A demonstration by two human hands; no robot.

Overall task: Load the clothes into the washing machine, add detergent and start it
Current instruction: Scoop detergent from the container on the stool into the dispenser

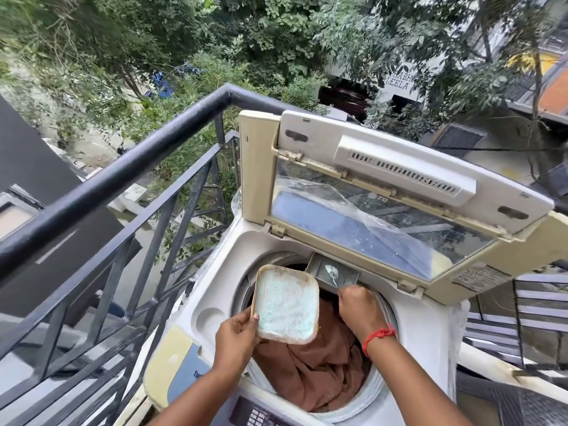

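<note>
Two hands over an open top-loader | near: control panel [264,416] | left hand [235,335] pinches square plate [285,304] dusted with pale blue detergent | brown clothes [322,373] fill drum | right hand [359,307], fingers curled, grips spoon [333,275] over detergent drawer [347,276] | far: raised lid [384,192], black railing [129,167] left

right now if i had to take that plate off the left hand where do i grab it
Take the plate by its bare right rim, coming from the right with thumb on top. The left hand pinches its lower left corner, powder covers the middle, and it is tilted, so keep it level. The right hand with the spoon is close.
</note>
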